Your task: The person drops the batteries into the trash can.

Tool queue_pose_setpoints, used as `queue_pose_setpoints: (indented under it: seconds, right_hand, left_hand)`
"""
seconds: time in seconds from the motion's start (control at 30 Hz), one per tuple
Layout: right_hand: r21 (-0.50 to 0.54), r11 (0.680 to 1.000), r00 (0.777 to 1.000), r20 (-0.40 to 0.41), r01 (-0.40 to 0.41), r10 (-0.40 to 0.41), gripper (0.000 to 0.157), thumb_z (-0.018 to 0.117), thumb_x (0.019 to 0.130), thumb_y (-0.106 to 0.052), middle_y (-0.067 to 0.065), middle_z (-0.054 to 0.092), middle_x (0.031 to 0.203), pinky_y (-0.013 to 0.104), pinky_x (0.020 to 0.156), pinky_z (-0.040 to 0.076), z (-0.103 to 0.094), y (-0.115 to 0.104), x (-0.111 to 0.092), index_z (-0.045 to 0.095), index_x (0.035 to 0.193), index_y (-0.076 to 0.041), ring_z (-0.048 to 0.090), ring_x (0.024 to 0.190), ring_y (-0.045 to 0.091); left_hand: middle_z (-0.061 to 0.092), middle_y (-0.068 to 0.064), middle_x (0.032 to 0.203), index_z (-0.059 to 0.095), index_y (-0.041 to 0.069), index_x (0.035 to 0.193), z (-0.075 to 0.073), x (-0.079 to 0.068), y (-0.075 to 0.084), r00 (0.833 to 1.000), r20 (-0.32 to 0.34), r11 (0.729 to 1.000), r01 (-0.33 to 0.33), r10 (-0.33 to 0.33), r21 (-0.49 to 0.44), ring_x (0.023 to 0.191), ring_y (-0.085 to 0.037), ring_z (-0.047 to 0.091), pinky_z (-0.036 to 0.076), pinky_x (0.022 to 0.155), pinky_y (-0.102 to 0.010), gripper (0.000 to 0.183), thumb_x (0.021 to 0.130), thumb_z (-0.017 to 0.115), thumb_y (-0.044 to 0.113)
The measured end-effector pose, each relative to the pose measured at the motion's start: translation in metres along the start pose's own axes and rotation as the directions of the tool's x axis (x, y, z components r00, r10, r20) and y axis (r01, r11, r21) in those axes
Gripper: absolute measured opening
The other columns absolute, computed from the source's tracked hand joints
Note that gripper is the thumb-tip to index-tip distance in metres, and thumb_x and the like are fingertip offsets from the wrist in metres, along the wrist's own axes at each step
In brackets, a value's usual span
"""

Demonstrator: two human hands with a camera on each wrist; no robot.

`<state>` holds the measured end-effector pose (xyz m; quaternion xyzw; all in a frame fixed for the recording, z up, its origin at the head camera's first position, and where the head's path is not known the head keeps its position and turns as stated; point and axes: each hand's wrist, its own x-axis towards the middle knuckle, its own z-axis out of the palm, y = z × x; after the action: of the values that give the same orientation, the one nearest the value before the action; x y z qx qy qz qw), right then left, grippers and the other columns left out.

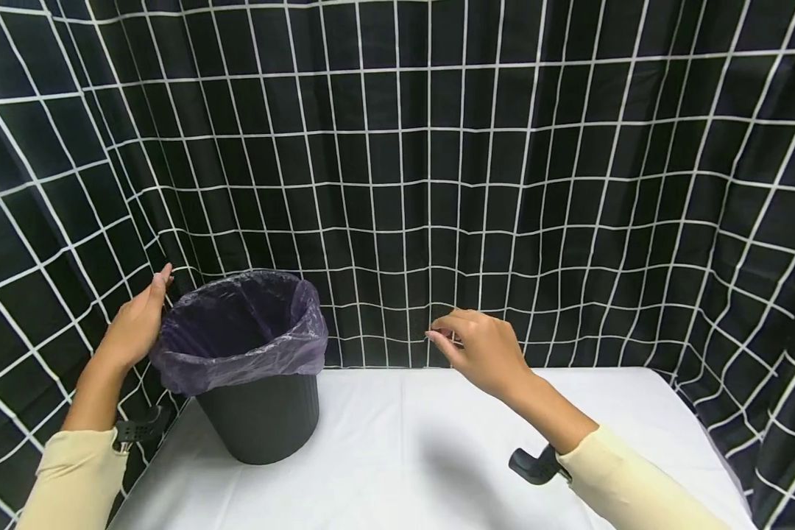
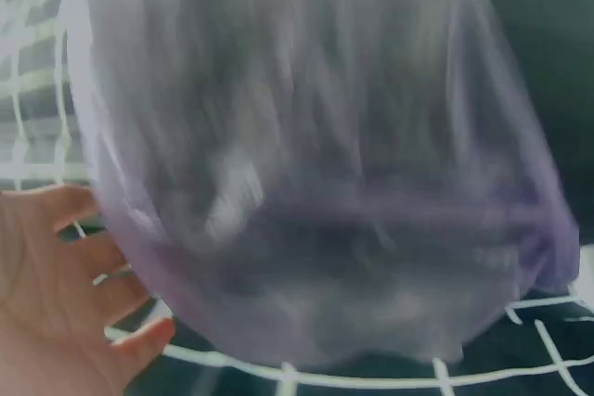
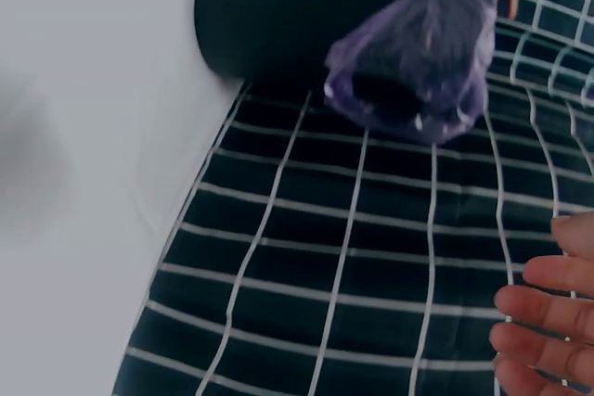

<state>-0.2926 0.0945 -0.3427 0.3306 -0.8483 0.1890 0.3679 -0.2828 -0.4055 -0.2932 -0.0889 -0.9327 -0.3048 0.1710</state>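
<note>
A dark grey trash bin (image 1: 265, 423) stands on the left of the table, lined with a translucent purple trash bag (image 1: 258, 366) folded over its rim. My left hand (image 1: 132, 327) is at the bag's left side, fingers extended; in the left wrist view its fingertips are right at the edge of the bag (image 2: 306, 155). Raised over the middle of the table, my right hand (image 1: 486, 352) has loosely bent fingers and nothing in its grasp. The right wrist view shows those fingers (image 3: 548, 308) apart from the bag.
A white-covered table (image 1: 371, 456) extends beneath both hands. Black curtains with a white grid (image 1: 437, 184) hang behind and along both sides, close behind the bin. Each wrist carries a black camera mount (image 1: 535, 465).
</note>
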Motion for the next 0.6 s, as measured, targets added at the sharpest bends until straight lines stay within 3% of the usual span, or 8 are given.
queue_pose_setpoints:
  seconds: [0.13,0.3,0.47,0.6]
  right_hand:
    - [-0.006,0.998,0.998,0.007,-0.069,0.069,0.018,0.071,0.095,-0.029,-0.004,0.075,0.089,0.027,0.047,0.047,-0.009,0.012,-0.01,0.079,0.098,-0.014,0.065,0.066,0.012]
    - [-0.041,0.989,0.989,0.025,-0.143,0.144,0.029,0.069,0.097,-0.034,0.005,0.076,0.108,0.033,0.049,0.052,-0.021,0.025,-0.026,0.077,0.111,-0.01,0.073,0.082,0.023]
    - [-0.106,0.965,0.967,0.063,-0.24,0.248,0.041,0.066,0.098,-0.039,0.013,0.071,0.123,0.05,0.062,0.058,-0.033,0.039,-0.044,0.071,0.125,-0.009,0.068,0.111,0.035]
    - [-0.108,0.941,0.931,0.151,-0.32,0.333,0.055,0.06,0.101,-0.047,0.019,0.061,0.138,0.06,0.077,0.056,-0.04,0.047,-0.055,0.059,0.14,-0.008,0.058,0.125,0.041]
  left_hand:
    - [0.026,-0.022,0.163,0.018,0.014,0.164,0.008,-0.017,0.026,0.996,-0.076,0.991,-0.042,0.051,0.124,0.142,-0.055,0.031,0.026,0.11,-0.071,0.061,0.111,0.014,0.045]
    - [0.029,-0.018,0.163,0.024,0.015,0.163,0.039,-0.03,0.059,0.979,-0.128,0.964,-0.123,0.156,0.238,0.141,-0.05,0.037,0.031,0.11,-0.067,0.06,0.111,0.029,0.045]
    - [0.026,-0.02,0.165,0.024,0.013,0.163,0.074,-0.031,0.088,0.977,-0.084,0.941,-0.163,0.195,0.297,0.146,-0.044,0.033,0.029,0.116,-0.061,0.066,0.109,0.034,0.05]
    - [0.026,-0.019,0.165,0.025,0.013,0.162,0.105,-0.035,0.102,0.972,-0.053,0.92,-0.2,0.231,0.337,0.15,-0.037,0.029,0.021,0.122,-0.055,0.07,0.107,0.04,0.053]
